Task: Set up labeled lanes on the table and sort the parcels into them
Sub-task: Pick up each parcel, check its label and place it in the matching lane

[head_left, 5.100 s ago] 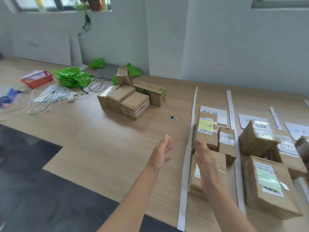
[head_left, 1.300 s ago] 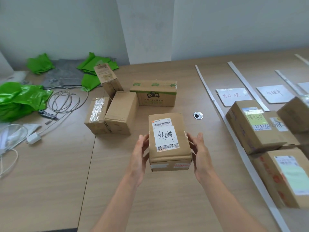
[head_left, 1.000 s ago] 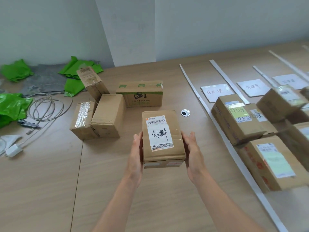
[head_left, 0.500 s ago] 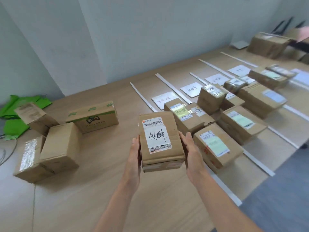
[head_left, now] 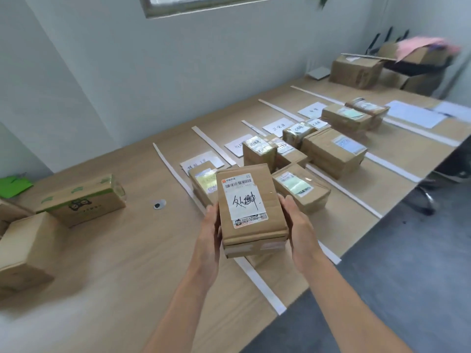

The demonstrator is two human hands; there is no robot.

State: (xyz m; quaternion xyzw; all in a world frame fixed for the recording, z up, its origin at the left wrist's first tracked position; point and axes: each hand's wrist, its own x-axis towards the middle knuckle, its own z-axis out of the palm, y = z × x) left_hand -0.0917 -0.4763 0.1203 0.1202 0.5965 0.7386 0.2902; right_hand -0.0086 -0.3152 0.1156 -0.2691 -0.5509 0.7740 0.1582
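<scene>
- a parcel (head_left: 251,212) is held above the tabletop (head_left: 122,263), with the left hand (head_left: 207,235) on its left side and the right hand (head_left: 299,225) on its right side.
- paper strips (head_left: 259,284) run from the near edge toward the wall, dividing the right part of the tabletop into lanes.
- label sheets (head_left: 277,126) lie at the far ends of the lanes, with sorted parcels (head_left: 334,154) in front of them.
- unsorted boxes (head_left: 81,200) sit at the left, well apart from the lanes.
- a cable hole (head_left: 158,205) lies between those boxes and the first strip.
- more boxes (head_left: 356,70) stand at the far right end.
</scene>
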